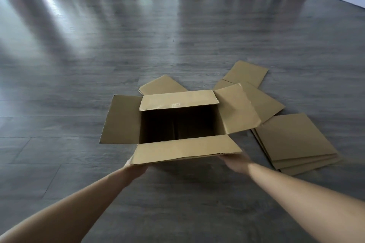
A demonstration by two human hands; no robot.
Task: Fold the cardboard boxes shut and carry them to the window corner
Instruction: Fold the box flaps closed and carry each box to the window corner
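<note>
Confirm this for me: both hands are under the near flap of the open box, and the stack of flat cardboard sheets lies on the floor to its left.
Wrong side. The head view shows the stack of flat cardboard sheets on the floor to the right of the open box. The rest holds: the left hand and right hand are under its near flap.

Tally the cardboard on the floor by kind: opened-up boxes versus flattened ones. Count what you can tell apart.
Open box, flaps spread, both hands at its near flap: 1
Flattened pieces lying singly behind it: 3
Flattened pieces stacked at the right: about 3, edges hard to separate
Total: about 7
</note>
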